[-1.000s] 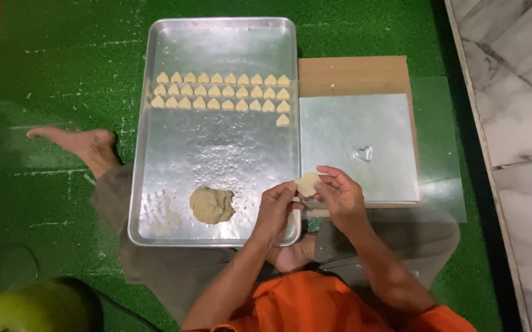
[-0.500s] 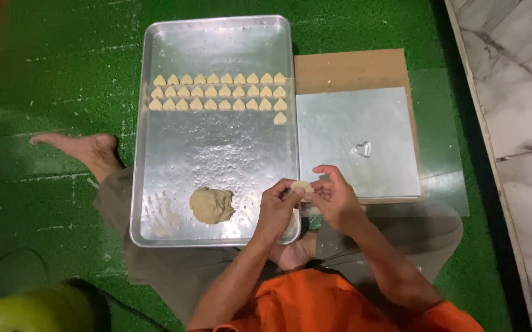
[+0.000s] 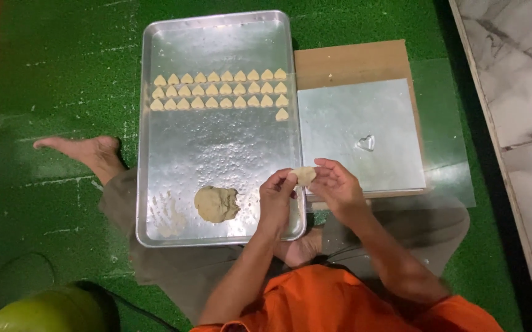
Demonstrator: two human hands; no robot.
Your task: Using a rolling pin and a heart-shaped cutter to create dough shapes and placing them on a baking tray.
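Covering most of the view, a green textured floor mat (image 3: 51, 67) is laid out, with a strip of pale marble flooring (image 3: 518, 92) seen along the right edge. A large rectangular aluminium baking tray (image 3: 217, 37) is placed on the mat, its surface dusted with flour. Just beside the tray on the right, a brown board (image 3: 352, 61) is positioned, and a clear plastic sheet (image 3: 352, 123) is spread over it. An orange garment (image 3: 340, 304) is visible at the bottom edge, and a bare foot (image 3: 84, 150) is extended on the mat, left of the tray. A rounded green object (image 3: 38, 310) is partly shown in the lower left corner.

A lump of beige dough (image 3: 215, 204) is seated on the near part of the tray. Three rows of small heart-shaped dough pieces (image 3: 217, 90) are arranged across the far part of the tray, with one further piece starting a fourth row at the right. A small heart-shaped cutter (image 3: 366, 143) is rested on the plastic sheet, well apart from both hands.

A small piece of dough (image 3: 305, 176) is held above the right rim of the tray, near its front corner. The left hand (image 3: 276, 195) and the right hand (image 3: 335, 183) are brought together, and the piece is pinched between the fingertips of both.
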